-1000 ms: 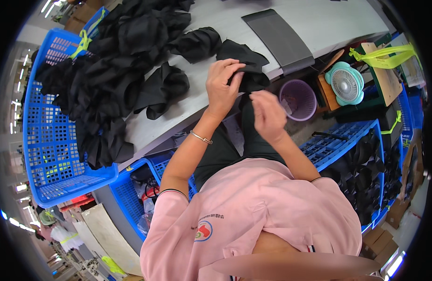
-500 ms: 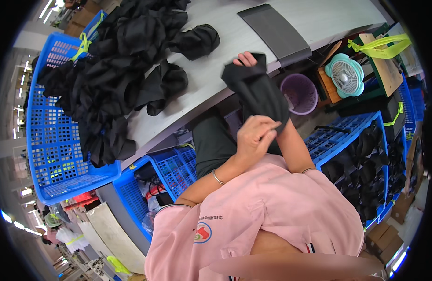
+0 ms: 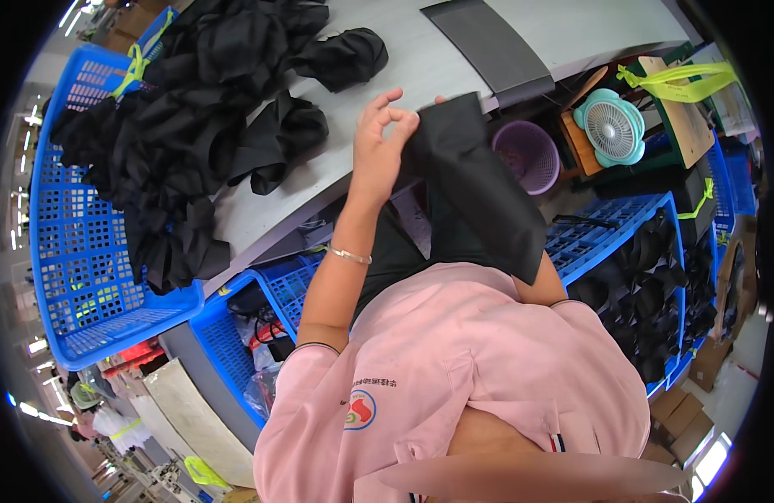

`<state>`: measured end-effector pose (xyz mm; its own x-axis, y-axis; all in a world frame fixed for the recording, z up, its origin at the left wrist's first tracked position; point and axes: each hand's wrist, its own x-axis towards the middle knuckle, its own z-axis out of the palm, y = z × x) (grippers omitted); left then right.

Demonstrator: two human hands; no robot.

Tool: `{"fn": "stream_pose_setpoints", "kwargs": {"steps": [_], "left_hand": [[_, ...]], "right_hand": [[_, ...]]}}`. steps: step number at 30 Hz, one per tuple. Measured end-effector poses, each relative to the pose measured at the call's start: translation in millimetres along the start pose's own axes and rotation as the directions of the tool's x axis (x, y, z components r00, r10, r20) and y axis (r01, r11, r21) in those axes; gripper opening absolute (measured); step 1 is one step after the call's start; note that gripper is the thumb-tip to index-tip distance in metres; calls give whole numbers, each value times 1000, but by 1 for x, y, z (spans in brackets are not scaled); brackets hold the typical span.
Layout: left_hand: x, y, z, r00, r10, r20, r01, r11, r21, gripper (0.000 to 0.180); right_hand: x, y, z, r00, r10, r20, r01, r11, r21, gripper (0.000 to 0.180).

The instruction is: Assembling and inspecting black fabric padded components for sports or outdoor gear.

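A black fabric piece (image 3: 479,180) lies draped along my right forearm, smooth and stretched out, its near end hanging close to my shirt. At its far left corner my left hand (image 3: 379,147) pinches the edge between thumb and index finger, the other fingers raised. My right hand (image 3: 440,100) is mostly hidden by the cloth. Only a fingertip shows past the far edge, so its grip cannot be made out. To the left, a big heap of crumpled black fabric pieces (image 3: 186,126) covers the grey table (image 3: 353,126) and spills into a blue basket (image 3: 93,277).
A dark grey flat panel (image 3: 492,50) lies across the table's edge. Right of it are a purple bin (image 3: 528,159) and a turquoise fan (image 3: 612,130). A blue crate (image 3: 609,230) with black pieces stands on the right. Another blue basket (image 3: 228,352) sits lower left.
My left hand has moved from near the right wrist up and left to the fabric's far corner. The bunched fabric now lies flatter and longer over my right forearm.
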<state>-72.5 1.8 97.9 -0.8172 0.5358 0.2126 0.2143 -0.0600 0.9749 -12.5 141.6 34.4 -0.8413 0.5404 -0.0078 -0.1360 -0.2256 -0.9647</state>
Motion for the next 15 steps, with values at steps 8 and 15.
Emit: {"fn": "stream_pose_setpoints", "kwargs": {"steps": [8,15], "left_hand": [[61,-30,-13,795,-111,596,234,963,-133,21],[130,-49,-54,988,-82,-133,76,996,-53,44]], "right_hand": [[-17,6,-11,1000,0,-3,0,990,138,48],[-38,-8,-21,999,21,28,-25,982,187,41]]}}
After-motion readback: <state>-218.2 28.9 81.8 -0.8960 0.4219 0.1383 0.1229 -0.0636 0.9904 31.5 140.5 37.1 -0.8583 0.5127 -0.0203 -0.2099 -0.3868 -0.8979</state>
